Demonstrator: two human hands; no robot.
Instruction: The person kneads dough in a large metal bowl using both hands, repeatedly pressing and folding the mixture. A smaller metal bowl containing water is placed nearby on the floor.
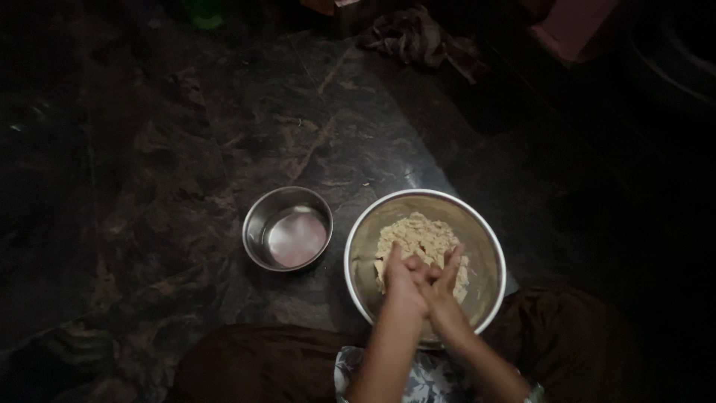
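Note:
A large steel bowl stands on the dark stone floor between my knees and holds pale crumbly dough. Both my hands are over the near side of the bowl, pressed together. My left hand lies against my right hand, fingers pointing away from me, bits of dough stuck to them. I cannot tell whether any dough is between the palms. A smaller steel bowl with a little liquid in it sits just left of the large one.
A crumpled cloth lies on the floor at the top. A pinkish object sits at the top right, a green thing at the top left. My brown-clad legs frame the bottom.

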